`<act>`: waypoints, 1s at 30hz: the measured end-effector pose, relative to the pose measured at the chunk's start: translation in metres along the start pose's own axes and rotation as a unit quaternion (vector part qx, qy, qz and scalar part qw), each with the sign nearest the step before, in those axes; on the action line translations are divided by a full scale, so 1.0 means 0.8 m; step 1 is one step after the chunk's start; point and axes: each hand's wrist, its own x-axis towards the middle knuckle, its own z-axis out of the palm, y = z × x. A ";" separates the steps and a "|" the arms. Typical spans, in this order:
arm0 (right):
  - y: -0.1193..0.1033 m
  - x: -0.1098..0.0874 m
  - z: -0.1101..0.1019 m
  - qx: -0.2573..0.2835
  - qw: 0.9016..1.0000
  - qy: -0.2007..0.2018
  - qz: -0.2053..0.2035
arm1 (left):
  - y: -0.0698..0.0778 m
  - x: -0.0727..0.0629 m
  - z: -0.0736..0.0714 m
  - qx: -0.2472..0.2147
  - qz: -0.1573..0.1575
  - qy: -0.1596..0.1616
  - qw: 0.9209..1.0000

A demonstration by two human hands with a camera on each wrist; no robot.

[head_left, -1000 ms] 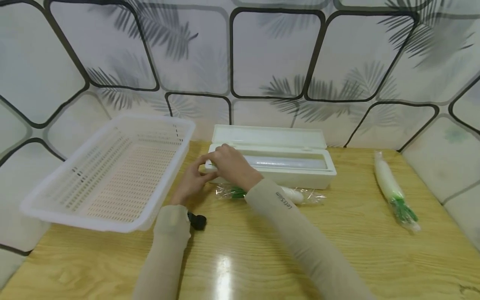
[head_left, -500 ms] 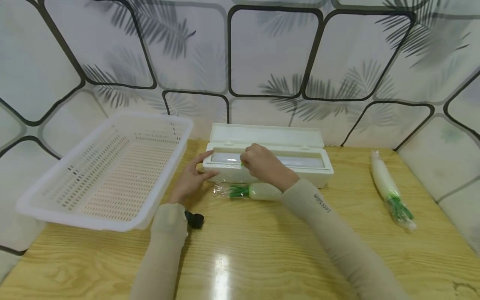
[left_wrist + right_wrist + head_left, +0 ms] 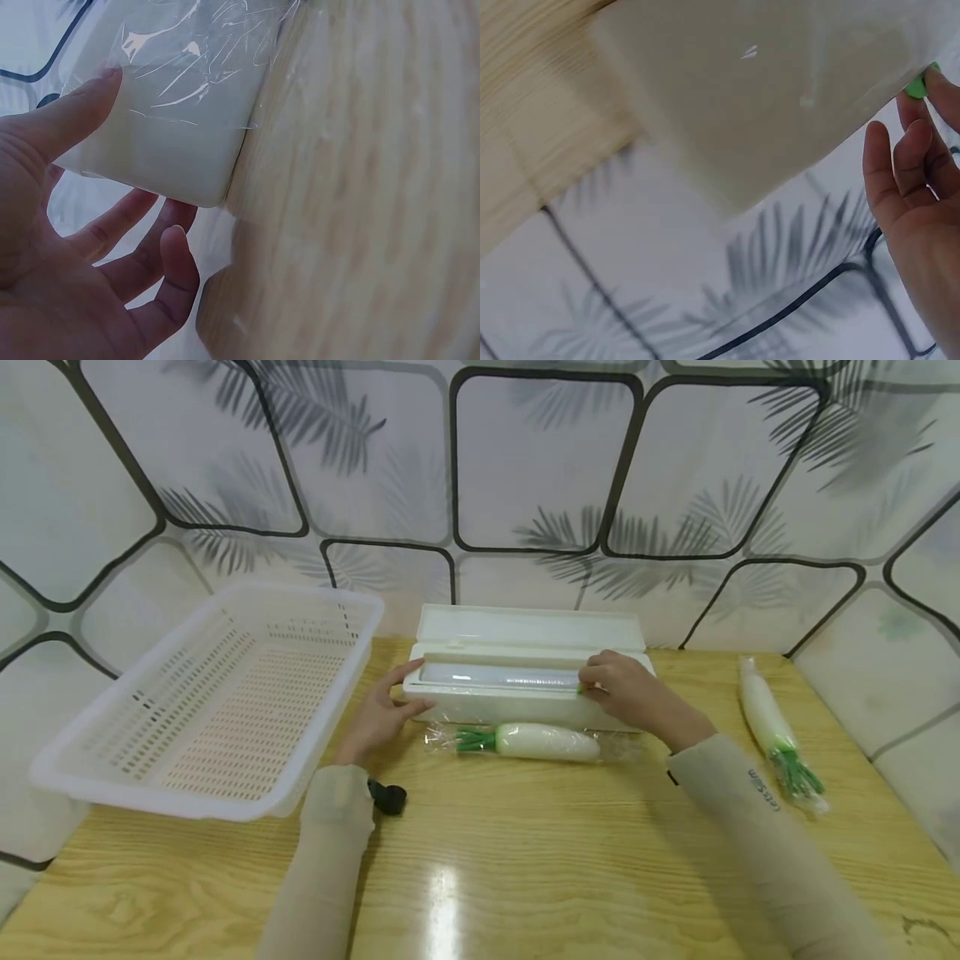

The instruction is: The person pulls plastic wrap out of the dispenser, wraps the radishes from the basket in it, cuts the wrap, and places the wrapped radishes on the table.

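Observation:
A white cling film dispenser (image 3: pixel 517 708) lies along the table with its lid (image 3: pixel 525 628) raised behind and a film roll (image 3: pixel 502 677) inside. My left hand (image 3: pixel 378 714) grips its left end, thumb on the front face and fingers around the end, as the left wrist view also shows. Near the right end, my right hand (image 3: pixel 626 693) pinches a small green slide cutter (image 3: pixel 916 88) at the front edge of the opening. Clear film hangs over the front of the dispenser. Just before it lies a white radish (image 3: pixel 547 742) with green stalks, on or under clear film.
A white perforated plastic basket (image 3: pixel 300 777) stands on the left of the wooden table (image 3: pixel 540 860). Another radish (image 3: pixel 767 710), wrapped in film, lies to the right. A patterned backdrop (image 3: pixel 540 460) rises behind the table.
My right hand has slid the green cutter from the dispenser's left end rightward to near its right end. The radish in front has come into fuller view. My left hand stays at the left end.

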 end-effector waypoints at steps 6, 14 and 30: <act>0.032 -0.046 -0.019 -0.024 0.999 0.027 -0.006 | 0.001 0.001 0.000 0.007 0.003 0.000 1.000; 0.049 -0.080 -0.033 -0.031 0.998 0.042 0.028 | 0.001 0.001 -0.001 -0.014 0.008 0.000 1.000; 0.053 -0.089 -0.022 0.009 0.993 0.108 0.041 | 0.010 -0.004 -0.001 -0.079 -0.006 -0.037 0.996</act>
